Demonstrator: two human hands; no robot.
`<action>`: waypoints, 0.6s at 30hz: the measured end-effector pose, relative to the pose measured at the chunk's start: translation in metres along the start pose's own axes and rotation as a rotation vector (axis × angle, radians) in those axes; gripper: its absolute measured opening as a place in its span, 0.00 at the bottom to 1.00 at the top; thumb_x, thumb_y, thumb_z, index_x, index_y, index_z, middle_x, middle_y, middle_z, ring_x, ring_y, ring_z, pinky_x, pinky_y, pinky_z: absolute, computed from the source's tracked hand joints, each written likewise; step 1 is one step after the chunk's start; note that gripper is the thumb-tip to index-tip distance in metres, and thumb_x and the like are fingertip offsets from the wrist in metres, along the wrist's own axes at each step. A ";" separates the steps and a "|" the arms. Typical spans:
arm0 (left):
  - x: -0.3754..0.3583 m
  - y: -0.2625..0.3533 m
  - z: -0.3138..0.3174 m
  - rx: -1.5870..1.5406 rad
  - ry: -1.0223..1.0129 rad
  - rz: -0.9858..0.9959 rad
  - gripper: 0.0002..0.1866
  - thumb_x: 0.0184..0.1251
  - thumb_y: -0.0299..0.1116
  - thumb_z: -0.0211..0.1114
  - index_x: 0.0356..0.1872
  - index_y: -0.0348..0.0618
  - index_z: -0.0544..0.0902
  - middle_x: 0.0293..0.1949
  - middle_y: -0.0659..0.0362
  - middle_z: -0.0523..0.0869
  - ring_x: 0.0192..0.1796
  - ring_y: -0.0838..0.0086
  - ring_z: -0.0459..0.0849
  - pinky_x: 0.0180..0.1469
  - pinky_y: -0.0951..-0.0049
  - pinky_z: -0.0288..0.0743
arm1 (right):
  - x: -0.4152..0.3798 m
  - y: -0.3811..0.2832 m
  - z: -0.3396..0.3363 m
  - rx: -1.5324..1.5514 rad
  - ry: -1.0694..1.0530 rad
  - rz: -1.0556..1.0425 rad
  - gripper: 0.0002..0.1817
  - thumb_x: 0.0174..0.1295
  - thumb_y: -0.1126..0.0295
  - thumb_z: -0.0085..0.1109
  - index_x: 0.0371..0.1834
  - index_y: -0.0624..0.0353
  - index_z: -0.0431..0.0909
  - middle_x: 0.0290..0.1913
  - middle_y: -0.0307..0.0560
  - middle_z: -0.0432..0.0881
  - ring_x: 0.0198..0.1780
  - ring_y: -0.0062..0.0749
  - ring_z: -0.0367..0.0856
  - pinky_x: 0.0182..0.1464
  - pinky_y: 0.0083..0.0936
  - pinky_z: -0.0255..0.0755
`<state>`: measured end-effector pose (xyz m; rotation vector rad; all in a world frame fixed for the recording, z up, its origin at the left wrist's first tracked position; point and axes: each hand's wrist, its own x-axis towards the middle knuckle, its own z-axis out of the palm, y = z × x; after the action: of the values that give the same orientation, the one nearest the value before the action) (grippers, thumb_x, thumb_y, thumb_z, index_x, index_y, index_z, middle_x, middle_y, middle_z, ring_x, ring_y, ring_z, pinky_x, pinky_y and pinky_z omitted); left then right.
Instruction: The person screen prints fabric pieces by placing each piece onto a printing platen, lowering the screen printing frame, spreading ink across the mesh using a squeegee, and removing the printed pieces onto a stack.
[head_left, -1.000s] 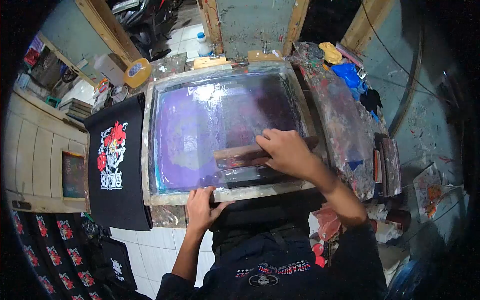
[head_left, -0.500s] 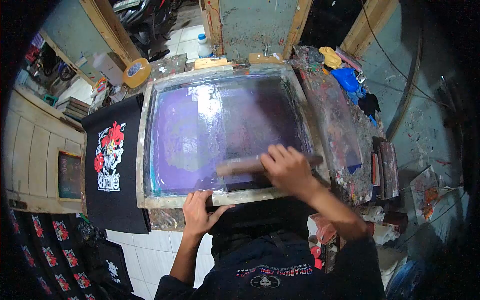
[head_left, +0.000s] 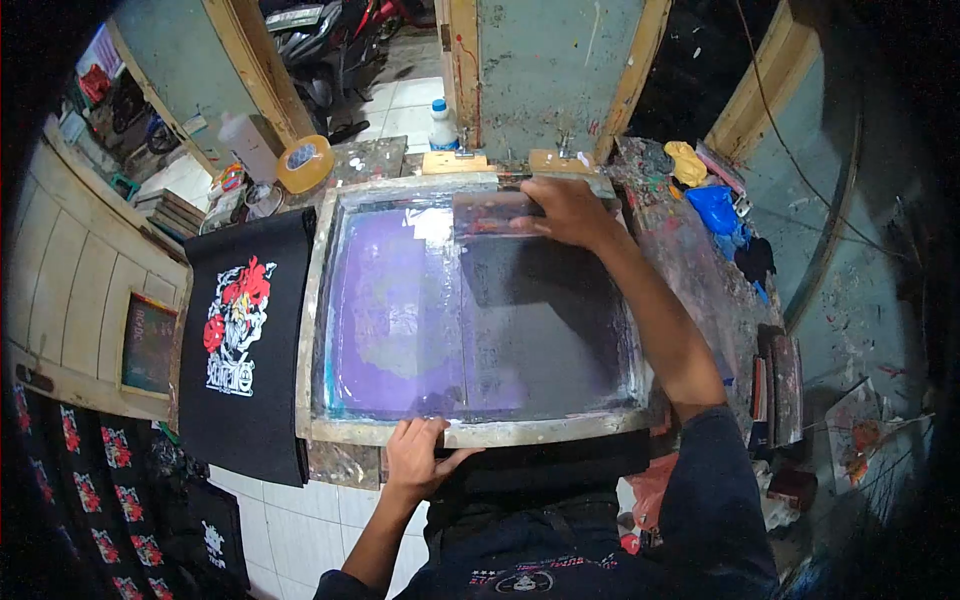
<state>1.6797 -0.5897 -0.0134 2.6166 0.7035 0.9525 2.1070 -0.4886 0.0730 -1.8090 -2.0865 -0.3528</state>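
A silk-screen frame (head_left: pixel 560 432) lies flat before me, its mesh purple on the left (head_left: pixel 390 320) and dark on the right (head_left: pixel 540 320). At the far end of the mesh, my right hand (head_left: pixel 568 212) is closed round a wide squeegee (head_left: pixel 490 214), whose right part is hidden by the hand and forearm. My left hand (head_left: pixel 416 462) grips the near rail of the frame, fingers over the top and thumb stretched out to the right. To the left hangs a black cloth (head_left: pixel 240 330) printed in red and white.
Hinge clamps on wooden blocks (head_left: pixel 455 162) stand behind the frame, near a blue-capped bottle (head_left: pixel 441 125). A tape roll (head_left: pixel 304 163) lies at the back left. Blue and yellow crumpled items (head_left: pixel 711 209) sit at the right. Printed black pieces (head_left: pixel 110 490) spread out at lower left.
My right hand has pushed the squeegee from the near part of the mesh to its far end. The left hand stays on the near rail. The view has shifted slightly.
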 end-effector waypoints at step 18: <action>-0.015 -0.003 0.011 0.042 -0.060 -0.092 0.36 0.39 0.48 0.92 0.44 0.40 0.81 0.36 0.54 0.85 0.37 0.57 0.81 0.40 0.58 0.74 | -0.117 -0.121 -0.023 0.039 -0.131 0.116 0.19 0.62 0.56 0.72 0.45 0.56 0.78 0.36 0.49 0.86 0.40 0.52 0.88 0.41 0.49 0.80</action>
<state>1.6759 -0.5962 -0.0303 2.6117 0.8296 0.8384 2.0036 -0.6209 0.0495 -1.9680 -2.0461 -0.1656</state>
